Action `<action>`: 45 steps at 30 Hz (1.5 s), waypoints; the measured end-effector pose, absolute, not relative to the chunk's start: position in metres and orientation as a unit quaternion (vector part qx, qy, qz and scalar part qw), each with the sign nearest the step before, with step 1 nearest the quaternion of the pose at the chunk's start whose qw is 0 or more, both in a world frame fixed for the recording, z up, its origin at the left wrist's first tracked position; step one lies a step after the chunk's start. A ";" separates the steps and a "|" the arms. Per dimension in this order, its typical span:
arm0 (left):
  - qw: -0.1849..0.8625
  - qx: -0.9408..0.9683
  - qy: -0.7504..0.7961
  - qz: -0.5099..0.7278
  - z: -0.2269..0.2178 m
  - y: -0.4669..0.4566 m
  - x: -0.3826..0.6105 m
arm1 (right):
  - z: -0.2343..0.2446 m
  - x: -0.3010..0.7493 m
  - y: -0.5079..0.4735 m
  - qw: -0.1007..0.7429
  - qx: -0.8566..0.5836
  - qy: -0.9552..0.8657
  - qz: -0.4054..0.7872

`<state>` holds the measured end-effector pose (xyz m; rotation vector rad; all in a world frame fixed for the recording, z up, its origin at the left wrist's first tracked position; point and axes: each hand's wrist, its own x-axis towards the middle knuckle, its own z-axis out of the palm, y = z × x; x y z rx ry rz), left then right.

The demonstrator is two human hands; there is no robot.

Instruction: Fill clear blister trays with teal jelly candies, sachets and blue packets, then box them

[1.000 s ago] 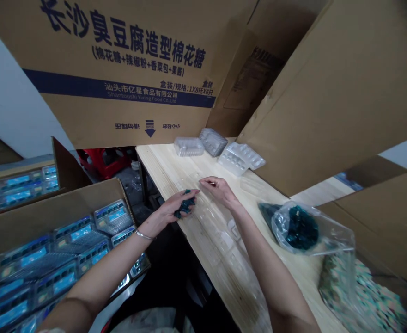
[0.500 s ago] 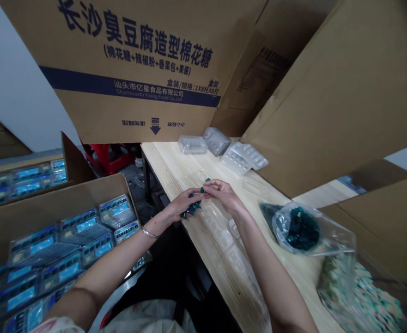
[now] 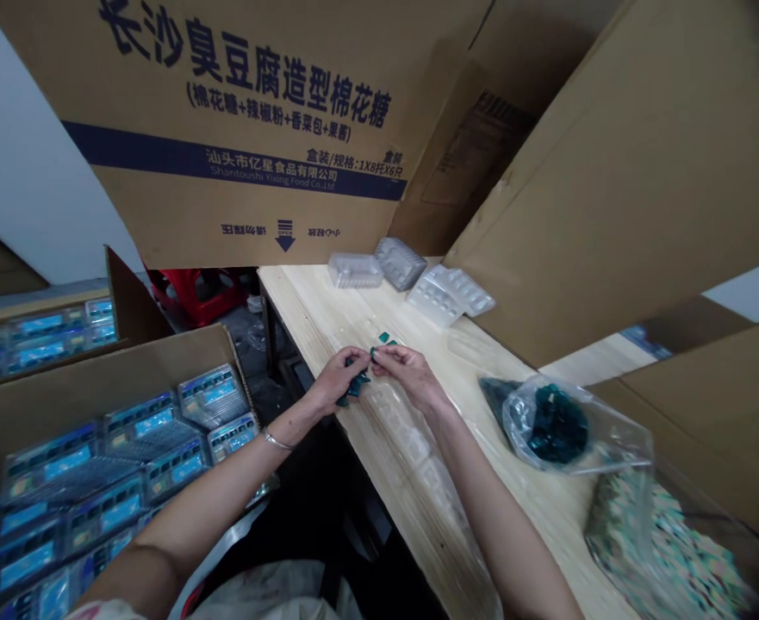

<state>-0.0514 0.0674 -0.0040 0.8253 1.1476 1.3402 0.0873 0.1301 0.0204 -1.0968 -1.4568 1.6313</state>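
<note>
My left hand (image 3: 340, 376) is closed around a bunch of small dark teal packets (image 3: 355, 385) at the table's left edge. Fingertips of my right hand (image 3: 408, 372) pinch one small teal packet (image 3: 373, 354) close to the left thumb. Just beyond the right fingers, a small teal piece (image 3: 384, 337) rests on the table. Beneath and nearer to me, a row of clear plastic trays (image 3: 411, 443) runs along the wooden table (image 3: 385, 499), partly covered by my right forearm.
Clear trays (image 3: 440, 294) and clear plastic boxes (image 3: 355, 270) stand at the table's far end. A plastic bag of teal packets (image 3: 556, 424) and a bag of multicoloured pieces (image 3: 669, 542) lie right. Cartons (image 3: 217, 344) of blue-labelled packs stand left; large cardboard walls (image 3: 612, 189) enclose the table.
Both hands stay together, with the right fingers a little lower and still pinching a teal packet. More of the teal on the table beyond them shows now. The whole view has shifted slightly.
</note>
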 end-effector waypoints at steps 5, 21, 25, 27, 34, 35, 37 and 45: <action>0.478 0.403 0.509 0.592 -0.008 0.074 -0.051 | 0.010 0.087 0.133 0.381 -0.449 -0.665 0.459; 0.478 0.423 0.508 0.579 -0.009 0.074 -0.062 | 0.016 0.083 0.126 0.372 -0.412 -0.524 0.646; 0.498 0.405 0.499 0.582 -0.009 0.075 -0.065 | 0.015 0.086 0.127 0.340 -0.377 -0.503 0.700; 0.514 0.387 0.499 0.581 -0.009 0.075 -0.066 | 0.014 0.086 0.134 0.344 -0.381 -0.518 0.685; 0.573 0.333 0.503 0.556 -0.012 0.070 -0.073 | 0.007 0.080 0.200 0.372 -0.447 -0.753 0.308; 0.577 0.330 0.500 0.555 -0.012 0.069 -0.073 | 0.004 0.078 0.208 0.357 -0.444 -0.782 0.251; 0.581 0.329 0.494 0.557 -0.013 0.067 -0.075 | -0.002 0.073 0.219 0.311 -0.440 -0.824 0.175; 0.659 0.248 0.441 0.556 -0.008 0.064 -0.083 | -0.021 0.062 0.224 0.219 -0.453 -0.857 0.112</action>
